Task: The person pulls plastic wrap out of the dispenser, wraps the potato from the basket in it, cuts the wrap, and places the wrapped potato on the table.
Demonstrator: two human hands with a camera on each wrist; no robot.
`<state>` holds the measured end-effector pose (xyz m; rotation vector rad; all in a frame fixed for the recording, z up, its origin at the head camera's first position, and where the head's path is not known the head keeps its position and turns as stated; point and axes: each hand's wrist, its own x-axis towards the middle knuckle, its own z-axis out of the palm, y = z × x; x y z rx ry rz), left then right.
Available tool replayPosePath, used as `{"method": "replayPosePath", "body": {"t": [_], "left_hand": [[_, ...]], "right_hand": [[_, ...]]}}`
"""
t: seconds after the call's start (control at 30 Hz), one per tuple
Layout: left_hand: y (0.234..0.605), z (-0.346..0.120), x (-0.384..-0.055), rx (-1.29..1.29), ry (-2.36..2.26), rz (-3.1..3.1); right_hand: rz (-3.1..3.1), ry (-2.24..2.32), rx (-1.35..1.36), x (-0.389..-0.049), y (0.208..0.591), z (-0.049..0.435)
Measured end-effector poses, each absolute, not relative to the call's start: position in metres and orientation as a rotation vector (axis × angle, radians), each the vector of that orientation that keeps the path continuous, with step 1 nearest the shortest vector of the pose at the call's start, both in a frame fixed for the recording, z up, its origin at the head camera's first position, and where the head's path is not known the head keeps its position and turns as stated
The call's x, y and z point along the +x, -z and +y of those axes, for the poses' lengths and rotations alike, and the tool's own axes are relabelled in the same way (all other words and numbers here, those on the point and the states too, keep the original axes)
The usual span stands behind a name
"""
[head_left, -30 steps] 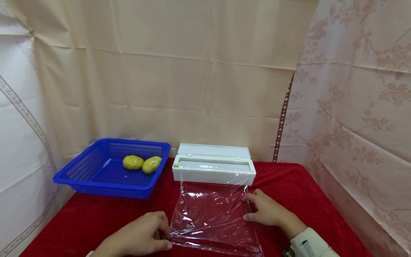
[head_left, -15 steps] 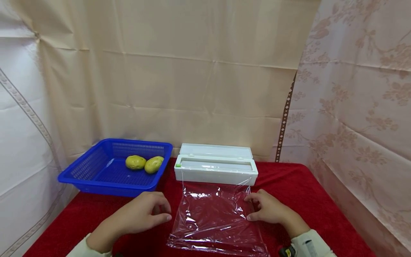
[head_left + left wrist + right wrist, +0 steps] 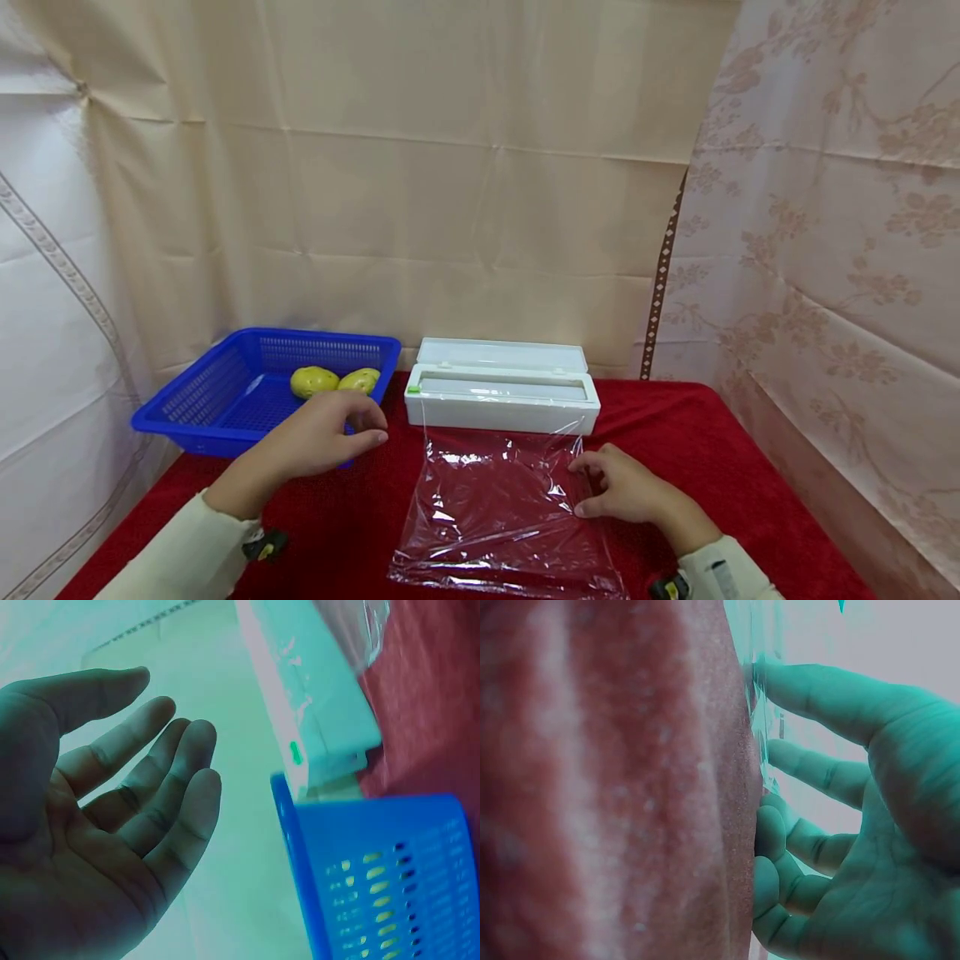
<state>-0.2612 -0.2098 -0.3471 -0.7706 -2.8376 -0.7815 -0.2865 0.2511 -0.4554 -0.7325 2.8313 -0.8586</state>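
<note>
A sheet of clear plastic wrap (image 3: pixel 502 508) lies spread on the red cloth, running out from the front of a white wrap dispenser box (image 3: pixel 498 414) with its lid up. My right hand (image 3: pixel 626 492) rests its fingertips at the right edge of the wrap, fingers bent and spread; the right wrist view shows the fingertips (image 3: pixel 771 742) right at the cloth. Holding nothing, my left hand (image 3: pixel 322 437) is raised in front of the blue basket (image 3: pixel 187 437), its fingers loosely bent. Two yellow potatoes (image 3: pixel 313 382) sit in the basket, one partly hidden behind that hand.
The red cloth (image 3: pixel 675 425) covers the table, whose right edge slopes down toward me. Beige curtain (image 3: pixel 450 208) hangs close behind the basket and box. A flowered curtain (image 3: pixel 840 292) stands along the right side, a white one (image 3: pixel 52 333) on the left.
My left hand has let go of the wrap's near left corner and moved up and away toward the basket. My right hand has stayed at the wrap's right edge.
</note>
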Motion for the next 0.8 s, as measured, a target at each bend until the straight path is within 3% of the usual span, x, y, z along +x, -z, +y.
{"method": "replayPosePath", "body": {"t": [0.8], "left_hand": [[0.331,-0.248,-0.359,-0.371,1.142,-2.782]], "right_hand": [[2.816,0.847,-0.667,-0.289,0.457,0.252]]}}
